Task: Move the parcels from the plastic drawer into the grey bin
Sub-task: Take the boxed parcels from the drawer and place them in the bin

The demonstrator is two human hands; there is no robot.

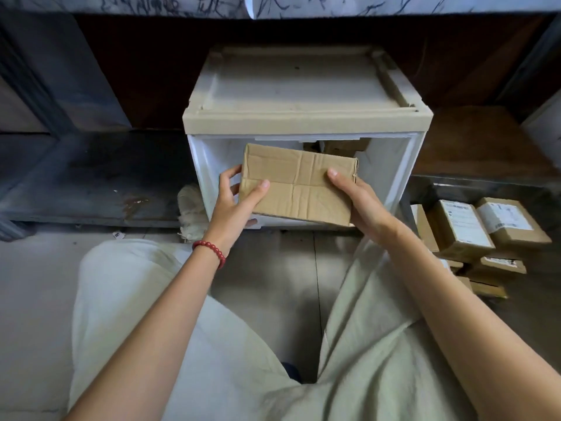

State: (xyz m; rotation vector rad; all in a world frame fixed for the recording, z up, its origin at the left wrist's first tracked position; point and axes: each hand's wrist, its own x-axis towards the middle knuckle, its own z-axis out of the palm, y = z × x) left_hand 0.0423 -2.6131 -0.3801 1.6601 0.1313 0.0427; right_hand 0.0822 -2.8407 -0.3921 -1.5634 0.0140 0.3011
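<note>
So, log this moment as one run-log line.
left hand: holds parcel | right hand: holds parcel | grey bin: labelled parcels inside

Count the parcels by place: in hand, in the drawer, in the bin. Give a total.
In hand: 1 parcel, gripped by left hand and right hand.
In the plastic drawer: 1 brown box showing behind.
In the grey bin: at least 5 stacked parcels; others may be hidden.
Total: at least 7.

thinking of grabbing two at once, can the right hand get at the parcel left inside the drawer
Probably not as things stand. The right hand and left hand both grip the held parcel, which sits in front of the drawer, covering most of the parcel inside.
</note>
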